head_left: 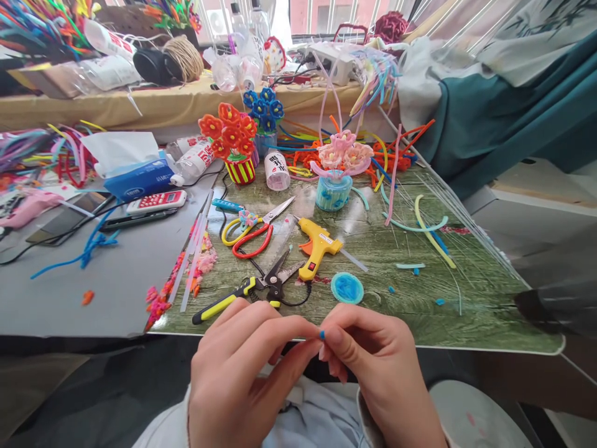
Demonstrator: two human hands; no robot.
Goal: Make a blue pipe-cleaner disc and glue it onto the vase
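Note:
Over the table's front edge my left hand (pixel 247 367) and my right hand (pixel 382 361) meet at the fingertips. Both are closed in a pinch on a small blue pipe cleaner piece (pixel 322 335), mostly covered by the fingers. Just beyond them lies a round blue pipe cleaner disc (pixel 347 288) with a paler rim. A yellow glue gun (pixel 317 249) rests on its side, its nozzle pointing away from me. Left of it are black-and-green shears (pixel 252 289) and scissors with red and yellow handles (pixel 254 233), both with blades apart.
Pipe cleaner flowers stand at the back: orange in a striped pot (pixel 241 170), blue (pixel 265 112), and pink in a turquoise pot (pixel 334 191). Clear glue sticks (pixel 193 261) and a tissue box (pixel 140 180) lie left. Cut pipe cleaner pieces (pixel 433 230) are scattered right.

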